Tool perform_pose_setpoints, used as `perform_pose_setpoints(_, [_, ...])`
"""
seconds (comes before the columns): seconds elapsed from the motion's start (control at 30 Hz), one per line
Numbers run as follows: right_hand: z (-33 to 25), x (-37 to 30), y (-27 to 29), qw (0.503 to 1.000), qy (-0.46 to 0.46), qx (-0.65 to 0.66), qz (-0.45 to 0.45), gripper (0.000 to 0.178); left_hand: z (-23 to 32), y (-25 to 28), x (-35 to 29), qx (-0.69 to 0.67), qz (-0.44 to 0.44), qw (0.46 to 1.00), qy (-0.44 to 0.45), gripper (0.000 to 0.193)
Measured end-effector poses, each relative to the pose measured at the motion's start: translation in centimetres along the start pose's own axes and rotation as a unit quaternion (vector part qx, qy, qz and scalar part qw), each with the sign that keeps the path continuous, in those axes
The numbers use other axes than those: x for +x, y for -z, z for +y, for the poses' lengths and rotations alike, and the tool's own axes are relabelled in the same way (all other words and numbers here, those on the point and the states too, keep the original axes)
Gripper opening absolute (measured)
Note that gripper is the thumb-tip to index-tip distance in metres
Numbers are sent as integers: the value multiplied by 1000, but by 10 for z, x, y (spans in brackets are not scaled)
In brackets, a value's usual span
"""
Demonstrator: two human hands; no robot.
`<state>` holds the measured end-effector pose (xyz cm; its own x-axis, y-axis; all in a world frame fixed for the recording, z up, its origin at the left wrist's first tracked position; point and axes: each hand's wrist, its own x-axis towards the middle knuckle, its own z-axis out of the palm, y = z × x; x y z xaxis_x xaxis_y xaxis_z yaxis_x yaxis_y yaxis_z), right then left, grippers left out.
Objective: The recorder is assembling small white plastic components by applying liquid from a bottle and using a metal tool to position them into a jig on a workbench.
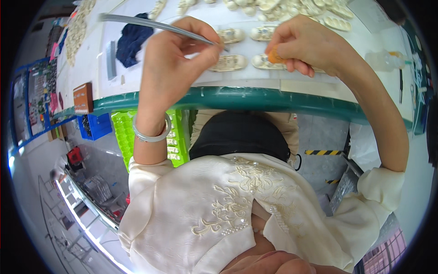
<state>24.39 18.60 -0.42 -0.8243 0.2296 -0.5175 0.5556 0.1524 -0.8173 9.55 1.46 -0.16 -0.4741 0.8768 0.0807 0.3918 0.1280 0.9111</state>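
My left hand (pixel 175 64) pinches a pair of long grey metal tweezers (pixel 150 23), whose tip points right and down between cream, shoe-shaped pieces. One cream piece (pixel 229 63) lies just below that tip, and another (pixel 230 35) sits above it. My right hand (pixel 310 48) closes its fingers round a small orange object (pixel 275 55), mostly hidden, whose kind I cannot make out. Under and beside those fingers lies a third cream piece (pixel 263 62), partly covered. Farther back, one more cream piece (pixel 263 32) rests next to my right fingertips.
Heaped cream pieces (pixel 296 9) lie at the table's far side, with others (pixel 78 36) at far left. A dark blue cloth (pixel 132 43) and a brown block (pixel 83 97) are on the left. The table has a green front edge (pixel 228 97). Below stands a green tray (pixel 123 132).
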Motion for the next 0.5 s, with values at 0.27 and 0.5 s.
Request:
perform_pose_setpoints(0.27, [-5, -2, 0, 999, -37, 6, 4, 15, -16, 1, -5, 22, -93, 995, 40, 10])
perform_pose_setpoints(0.5, [-9, -3, -2, 998, -55, -28, 20, 18, -15, 0, -4, 68, -100, 992, 19, 8])
